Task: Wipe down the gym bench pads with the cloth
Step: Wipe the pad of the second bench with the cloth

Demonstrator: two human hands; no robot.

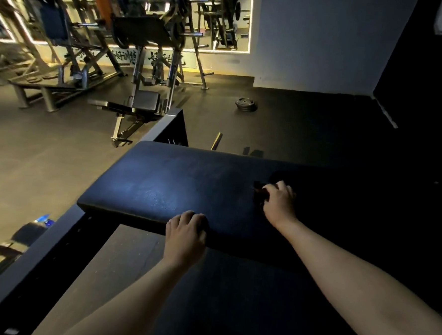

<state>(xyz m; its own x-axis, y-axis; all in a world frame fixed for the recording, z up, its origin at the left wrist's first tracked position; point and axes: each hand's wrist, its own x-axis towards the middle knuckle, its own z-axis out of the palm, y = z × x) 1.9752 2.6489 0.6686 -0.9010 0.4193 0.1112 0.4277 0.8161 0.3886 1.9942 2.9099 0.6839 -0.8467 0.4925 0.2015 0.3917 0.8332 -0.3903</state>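
On the near edge of the pad, about midway along the stretch that shows, the left hand holds on with fingers together and curled over the lip, seemingly as a brace. Further in, on the pad's top and right of that hand, the right hand clamps its bent fingers on a dark cloth, which lies bunched against the surface just left of the knuckles. The wipe looks to be under way rather than finished. The lit left half of the pad shows a dull, speckled sheen that may be dust or a drying film, and I cannot tell which. The right part is lost in shadow, so how much is done there cannot be judged. Any other pads are out of sight. The pad's long axis runs left to right across the view, its rounded left end pointing toward the open floor. The cloth is too crumpled to show an axis. Behind the pad's far left corner rises a frame, beyond it a plate lies on the floor, then machines and a mirror.
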